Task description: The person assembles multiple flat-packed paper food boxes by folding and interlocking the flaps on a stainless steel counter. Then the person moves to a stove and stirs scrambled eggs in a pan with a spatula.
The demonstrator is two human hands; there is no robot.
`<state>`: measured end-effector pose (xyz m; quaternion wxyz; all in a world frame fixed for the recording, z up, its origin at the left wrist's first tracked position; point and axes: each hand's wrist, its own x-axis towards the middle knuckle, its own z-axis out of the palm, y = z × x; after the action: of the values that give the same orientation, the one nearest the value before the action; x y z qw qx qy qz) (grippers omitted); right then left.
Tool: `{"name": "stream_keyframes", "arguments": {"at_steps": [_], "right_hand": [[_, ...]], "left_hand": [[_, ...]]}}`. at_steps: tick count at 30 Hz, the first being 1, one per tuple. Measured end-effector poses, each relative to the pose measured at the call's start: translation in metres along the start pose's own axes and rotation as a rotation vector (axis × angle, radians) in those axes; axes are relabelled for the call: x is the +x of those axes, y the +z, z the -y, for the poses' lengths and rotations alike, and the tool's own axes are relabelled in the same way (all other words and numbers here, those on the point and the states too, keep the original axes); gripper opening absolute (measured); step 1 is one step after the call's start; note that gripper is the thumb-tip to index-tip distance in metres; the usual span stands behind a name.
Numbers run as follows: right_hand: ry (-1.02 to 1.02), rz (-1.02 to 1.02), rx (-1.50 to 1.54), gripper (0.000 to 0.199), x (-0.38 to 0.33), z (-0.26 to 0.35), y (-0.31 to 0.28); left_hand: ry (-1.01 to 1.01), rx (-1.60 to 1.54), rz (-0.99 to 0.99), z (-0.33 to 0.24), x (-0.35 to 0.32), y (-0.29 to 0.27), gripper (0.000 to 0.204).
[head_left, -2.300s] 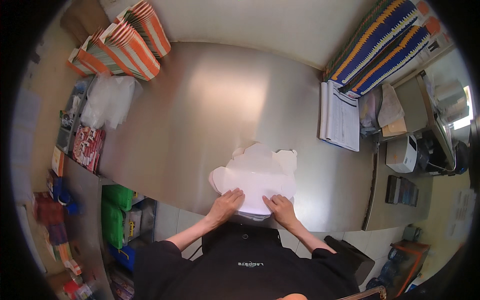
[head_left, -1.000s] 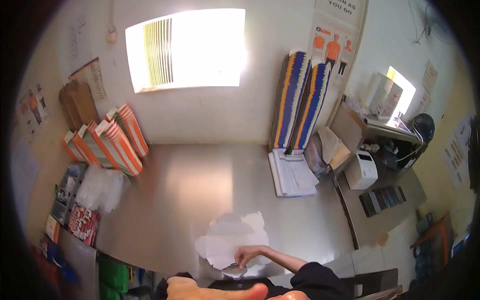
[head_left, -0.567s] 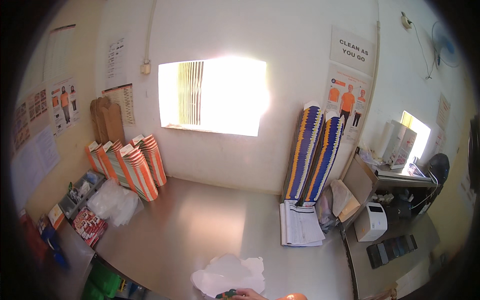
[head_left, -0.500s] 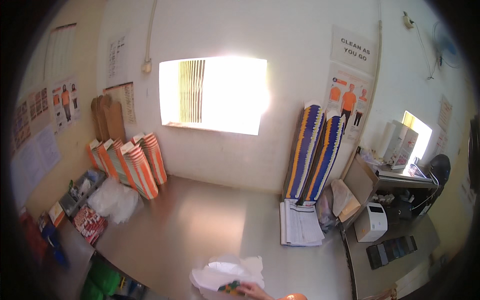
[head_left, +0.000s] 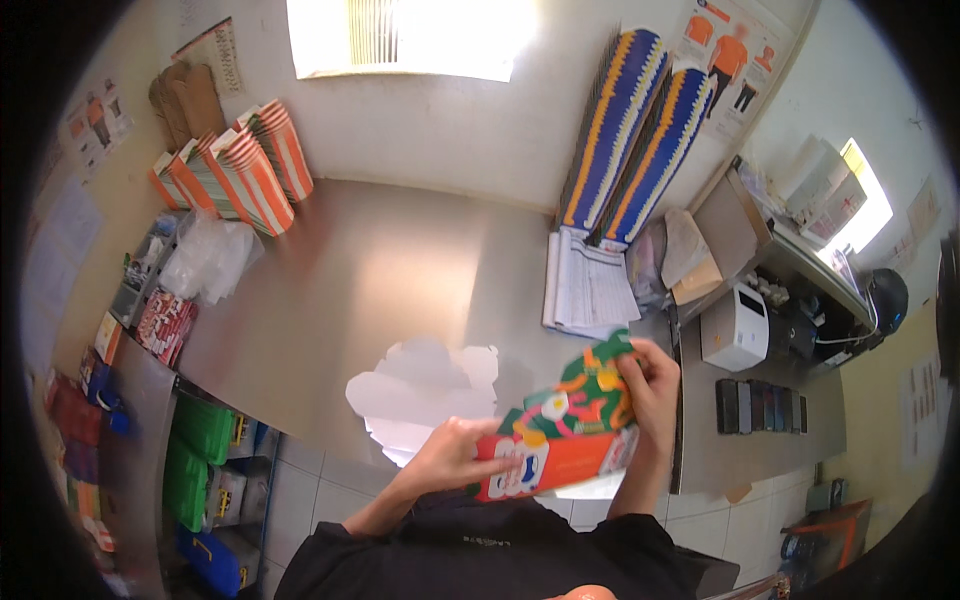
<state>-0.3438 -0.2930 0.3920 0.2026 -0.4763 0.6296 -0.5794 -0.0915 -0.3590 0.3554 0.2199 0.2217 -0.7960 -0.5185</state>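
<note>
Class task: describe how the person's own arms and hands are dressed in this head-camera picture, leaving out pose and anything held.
Both hands are bare: no gloves, and no rings or watch can be made out on the left hand or the right hand. The forearms are uncovered too. The person wears a black top with a small pale marking on the chest; its sleeves end above the forearms.

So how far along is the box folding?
One printed carton blank is up off the steel table, held between the left hand and right hand, partly shaped. The white flat blanks lie unfolded. No finished box is visible.
</note>
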Motion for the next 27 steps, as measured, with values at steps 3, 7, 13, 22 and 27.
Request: {"name": "stream_keyframes", "arguments": {"at_steps": [3,7,13,22,27], "right_hand": [[-0.279,-0.217,-0.45,0.036,-0.015,0.004,0.029],[-0.402,0.252,-0.338,0.065,-0.047,-0.008,0.059],[-0.388,0.349,-0.375,0.048,-0.04,-0.025,0.056],[-0.406,0.018,-0.359,0.019,-0.037,-0.019,0.055],[-0.591,0.26,-0.204,0.022,-0.05,-0.03,0.047]], "left_hand": [[-0.059,-0.09,-0.129,0.008,0.0,0.015,0.039],[0.011,-0.161,-0.251,0.012,0.005,0.021,0.037],[-0.023,-0.216,-0.174,0.025,0.015,0.01,0.026],[0.203,-0.319,-0.787,0.032,0.03,0.016,0.03],[-0.294,-0.482,0.06,0.02,0.0,-0.005,0.031]]}}
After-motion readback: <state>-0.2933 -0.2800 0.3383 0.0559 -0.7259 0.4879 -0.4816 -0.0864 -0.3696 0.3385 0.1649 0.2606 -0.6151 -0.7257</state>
